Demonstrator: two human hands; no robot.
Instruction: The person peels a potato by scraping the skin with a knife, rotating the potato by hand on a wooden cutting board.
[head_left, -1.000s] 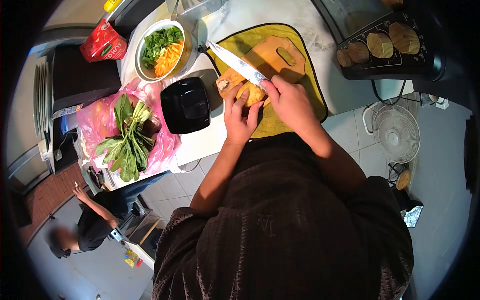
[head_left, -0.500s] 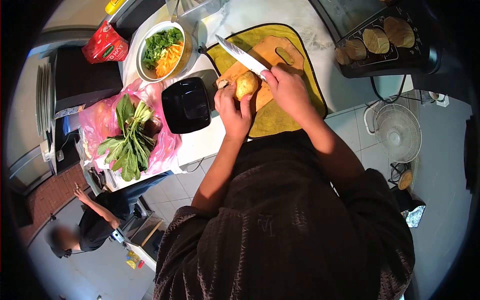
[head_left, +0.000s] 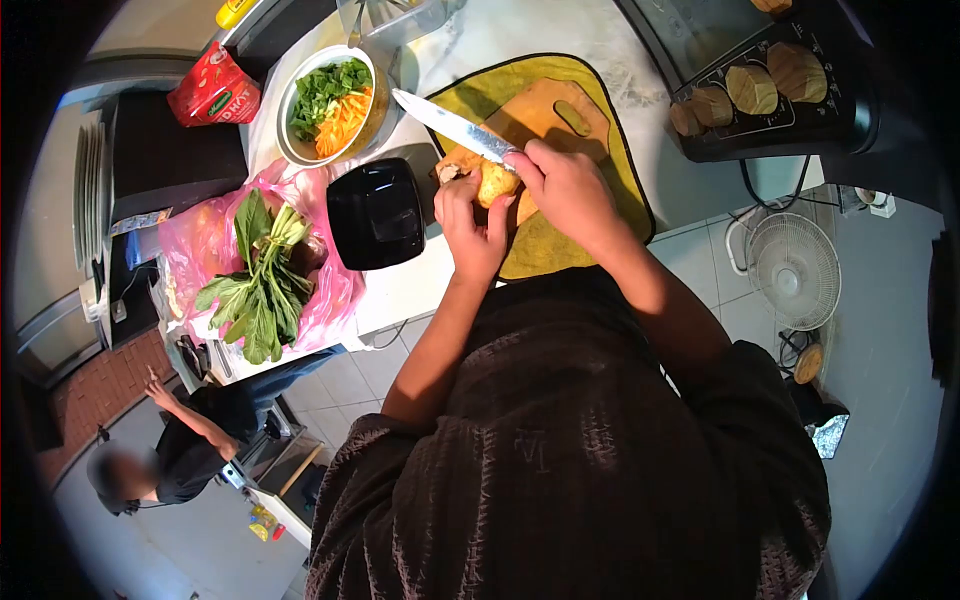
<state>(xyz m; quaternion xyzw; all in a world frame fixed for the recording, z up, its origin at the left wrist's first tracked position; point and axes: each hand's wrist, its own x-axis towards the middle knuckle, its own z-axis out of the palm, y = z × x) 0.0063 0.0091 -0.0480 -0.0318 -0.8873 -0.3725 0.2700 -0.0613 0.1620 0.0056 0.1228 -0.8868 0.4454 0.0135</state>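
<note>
Upper centre of frame: left hand grips a yellowish potato, fingers wrapped around its lower side, holding it over the near-left corner of the wooden cutting board. Right hand is closed tight around the handle of a knife; the handle itself is hidden in the fist, the blade points up-left and lies against the top of the potato. The board sits on a yellow mat with dark edging, on a pale marbled counter. Just left of the hands is a black square dish, touching or overlapping the mat's left edge, can't tell which. Above-left of it, a white bowl holds chopped greens and orange strips. Left of frame: a bunch of leafy greens on a pink plastic bag. A red carton stands at upper left. Upper right: a dark appliance with round brown pieces on top. Lower left, another person on the floor level below, well apart. A white fan at right.
</note>
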